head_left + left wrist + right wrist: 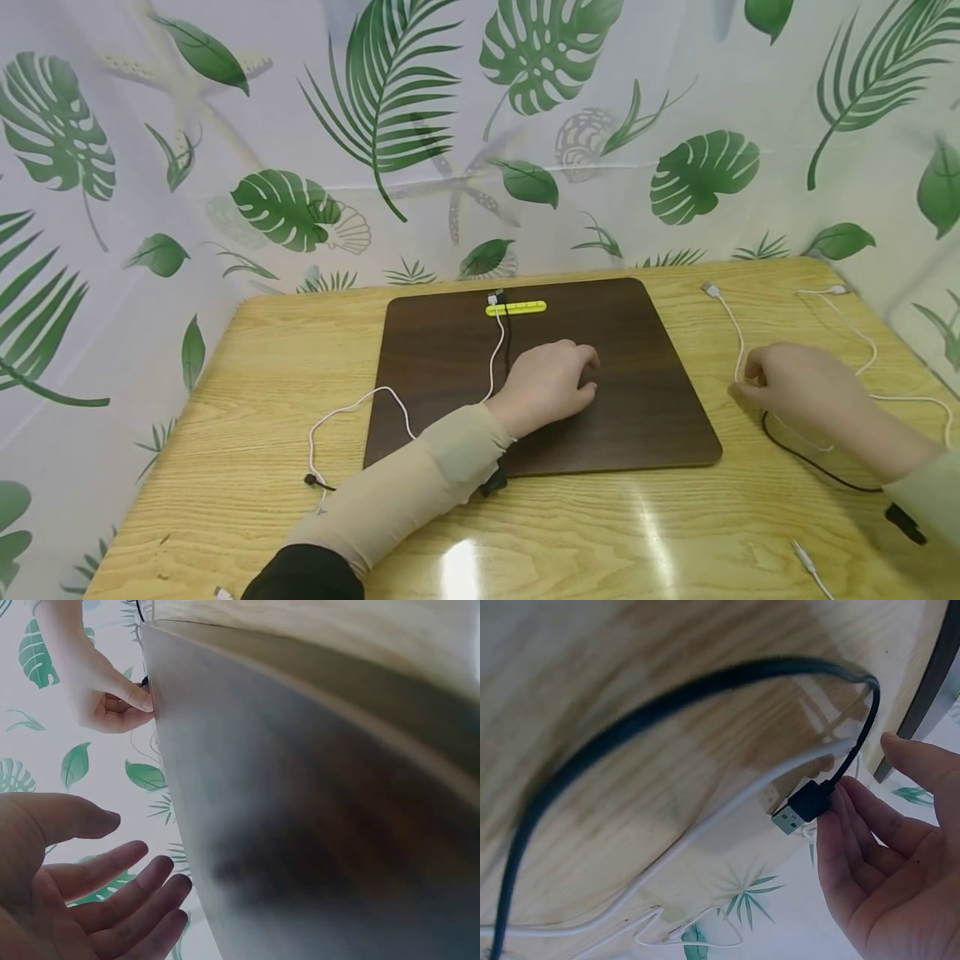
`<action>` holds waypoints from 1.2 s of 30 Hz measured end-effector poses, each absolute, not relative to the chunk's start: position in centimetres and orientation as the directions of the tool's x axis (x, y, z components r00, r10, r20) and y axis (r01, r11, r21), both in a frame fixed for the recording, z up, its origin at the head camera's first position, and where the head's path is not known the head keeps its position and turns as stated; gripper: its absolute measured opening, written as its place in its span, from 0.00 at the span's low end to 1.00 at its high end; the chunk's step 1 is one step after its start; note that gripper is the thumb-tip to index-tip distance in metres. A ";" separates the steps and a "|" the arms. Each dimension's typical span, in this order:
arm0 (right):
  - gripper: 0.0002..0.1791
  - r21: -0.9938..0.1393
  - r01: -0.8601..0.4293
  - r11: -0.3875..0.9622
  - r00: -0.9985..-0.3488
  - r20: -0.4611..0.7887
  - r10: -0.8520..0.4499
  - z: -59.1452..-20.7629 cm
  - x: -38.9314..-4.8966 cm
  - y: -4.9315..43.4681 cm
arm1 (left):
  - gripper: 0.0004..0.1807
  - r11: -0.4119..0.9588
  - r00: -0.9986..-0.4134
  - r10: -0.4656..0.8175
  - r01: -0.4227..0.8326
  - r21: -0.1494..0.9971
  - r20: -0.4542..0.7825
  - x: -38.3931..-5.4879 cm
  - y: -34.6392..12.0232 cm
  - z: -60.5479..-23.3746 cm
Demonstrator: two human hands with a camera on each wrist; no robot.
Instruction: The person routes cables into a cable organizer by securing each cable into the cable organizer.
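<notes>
Beige sleeves and bare hands, as I see them from my end.
On the left arm I make out a smooth beige sleeve (397, 487), a paler wristband (465, 446), a black cuff (303, 573) higher up and a small dark block (492, 481) under the wrist; the right arm shows a similar pale band (930, 496) and a black piece (905, 523) below.

1 table (300, 350), 1 board (637, 375), 1 yellow cable holder (528, 307), 2 black cables (795, 666), at least 3 white cables (742, 343).
</notes>
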State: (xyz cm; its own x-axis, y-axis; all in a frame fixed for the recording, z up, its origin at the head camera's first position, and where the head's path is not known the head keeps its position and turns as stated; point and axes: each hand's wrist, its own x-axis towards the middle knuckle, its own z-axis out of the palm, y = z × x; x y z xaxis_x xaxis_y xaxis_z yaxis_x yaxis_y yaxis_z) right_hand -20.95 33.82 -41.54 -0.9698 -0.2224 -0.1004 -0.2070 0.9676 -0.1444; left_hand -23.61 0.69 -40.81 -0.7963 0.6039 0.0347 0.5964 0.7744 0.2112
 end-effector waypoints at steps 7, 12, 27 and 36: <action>0.14 -0.144 -0.216 0.966 -0.968 -0.099 -0.231 -42.1 -21.0 34.1 | 0.14 0.774 -0.792 0.610 0.600 0.205 0.017 -23.6 1.0 -41.1; 0.14 -0.172 -0.199 0.965 -0.967 -0.122 -0.222 -42.0 -21.5 34.2 | 0.14 0.772 -0.790 0.612 0.601 0.205 0.012 -23.6 1.1 -41.0; 0.21 -0.172 -0.196 0.965 -0.965 -0.143 -0.222 -41.1 -21.6 33.2 | 0.14 0.771 -0.790 0.613 0.601 0.209 0.011 -23.7 1.1 -40.8; 0.16 -0.160 -0.164 0.973 -0.976 -0.115 -0.183 -40.8 -21.6 33.0 | 0.14 0.769 -0.792 0.609 0.604 0.211 0.046 -24.0 1.4 -40.6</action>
